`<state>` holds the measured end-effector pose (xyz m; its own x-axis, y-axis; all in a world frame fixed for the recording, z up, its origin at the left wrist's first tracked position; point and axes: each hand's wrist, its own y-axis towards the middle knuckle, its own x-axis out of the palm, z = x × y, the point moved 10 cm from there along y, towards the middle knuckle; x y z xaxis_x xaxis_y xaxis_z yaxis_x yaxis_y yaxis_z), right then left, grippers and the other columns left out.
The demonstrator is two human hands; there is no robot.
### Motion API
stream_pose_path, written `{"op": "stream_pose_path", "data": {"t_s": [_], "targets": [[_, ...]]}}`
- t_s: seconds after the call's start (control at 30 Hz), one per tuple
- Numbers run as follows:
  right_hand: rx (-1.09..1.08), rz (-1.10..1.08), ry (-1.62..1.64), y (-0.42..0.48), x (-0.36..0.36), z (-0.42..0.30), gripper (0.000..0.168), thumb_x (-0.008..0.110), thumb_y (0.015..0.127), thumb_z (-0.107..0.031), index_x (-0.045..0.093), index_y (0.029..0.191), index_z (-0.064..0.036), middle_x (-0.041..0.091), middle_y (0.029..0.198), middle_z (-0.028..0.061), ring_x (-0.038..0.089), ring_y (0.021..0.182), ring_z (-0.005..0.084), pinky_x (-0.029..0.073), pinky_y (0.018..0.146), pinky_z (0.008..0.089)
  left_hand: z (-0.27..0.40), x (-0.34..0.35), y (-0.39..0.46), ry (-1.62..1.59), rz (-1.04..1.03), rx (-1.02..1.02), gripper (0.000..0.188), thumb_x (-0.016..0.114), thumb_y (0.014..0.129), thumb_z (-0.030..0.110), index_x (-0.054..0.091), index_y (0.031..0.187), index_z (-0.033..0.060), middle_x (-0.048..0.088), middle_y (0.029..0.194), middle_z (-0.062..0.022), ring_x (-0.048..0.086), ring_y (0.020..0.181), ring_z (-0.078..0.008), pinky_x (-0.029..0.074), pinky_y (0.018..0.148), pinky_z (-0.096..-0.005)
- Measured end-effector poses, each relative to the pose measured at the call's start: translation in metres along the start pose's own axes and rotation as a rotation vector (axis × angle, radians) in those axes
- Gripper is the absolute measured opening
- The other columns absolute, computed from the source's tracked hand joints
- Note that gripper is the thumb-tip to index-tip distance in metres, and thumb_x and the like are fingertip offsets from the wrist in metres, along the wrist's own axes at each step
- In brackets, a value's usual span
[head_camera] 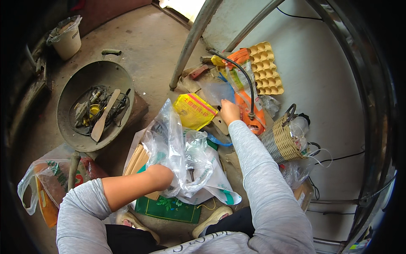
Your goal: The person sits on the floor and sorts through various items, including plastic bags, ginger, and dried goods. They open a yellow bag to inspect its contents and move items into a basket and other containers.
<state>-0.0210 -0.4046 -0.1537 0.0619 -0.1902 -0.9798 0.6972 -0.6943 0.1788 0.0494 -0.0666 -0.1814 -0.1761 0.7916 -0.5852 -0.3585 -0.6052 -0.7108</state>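
My left hand (162, 177) is at the near side of a clear plastic bag (176, 149); its fingers are hidden, so its grip does not show. Dark items show through the film. Under this bag lies a white bag (211, 177) with green trim. My right hand (230, 111) reaches forward, fingers curled on the edge of a translucent plastic bag (217, 90). Left of that hand sits a yellow printed packet (194, 111); to its right is an orange plastic bag (244, 109). A green printed bag (168, 210) lies flat between my shoes.
At left, a wok (65, 104) holds a wooden spatula (106, 116) and tangled cables. A lined bin (68, 43) stands beyond it. Metal legs (193, 44), an egg tray (266, 70) and a woven basket (279, 136) line the right. A plastic bag (57, 177) lies at lower left.
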Motion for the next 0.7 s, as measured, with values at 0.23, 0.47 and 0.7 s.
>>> {"op": "stream_pose_path", "data": {"t_s": [0.23,0.47,0.7], "targets": [[0.260,-0.105,0.402,-0.008,-0.006,0.090,0.024,0.063,0.084,-0.018,0.067,0.100,0.000,0.067,0.096,0.0181,0.066,0.083,0.0313,0.053,0.076,0.0397,0.008,-0.010,-0.005,0.018,-0.022,0.007,0.023,0.057,0.079,0.010,0.069,0.096,0.0039,0.066,0.106,-0.0158,0.064,0.098,-0.0321,0.052,0.081,-0.0394],[0.643,-0.149,1.575,-0.021,-0.025,0.091,0.019,0.057,0.092,-0.012,0.057,0.106,0.000,0.064,0.096,0.0089,0.065,0.088,0.0206,0.056,0.075,0.0342,0.004,-0.016,-0.002,0.000,0.068,0.041,0.021,0.055,0.078,0.009,0.069,0.092,0.0034,0.067,0.101,-0.0164,0.064,0.096,-0.0327,0.051,0.080,-0.0401],[0.246,-0.312,2.102,-0.018,-0.100,0.007,0.023,0.053,0.094,-0.013,0.056,0.116,-0.005,0.063,0.109,0.0063,0.062,0.097,0.0195,0.050,0.085,0.0367,-0.038,-0.173,-0.086,-0.383,1.138,0.228,0.033,0.069,0.079,0.020,0.056,0.103,0.0025,0.055,0.101,-0.0160,0.053,0.097,-0.0325,0.046,0.086,-0.0395]]}}
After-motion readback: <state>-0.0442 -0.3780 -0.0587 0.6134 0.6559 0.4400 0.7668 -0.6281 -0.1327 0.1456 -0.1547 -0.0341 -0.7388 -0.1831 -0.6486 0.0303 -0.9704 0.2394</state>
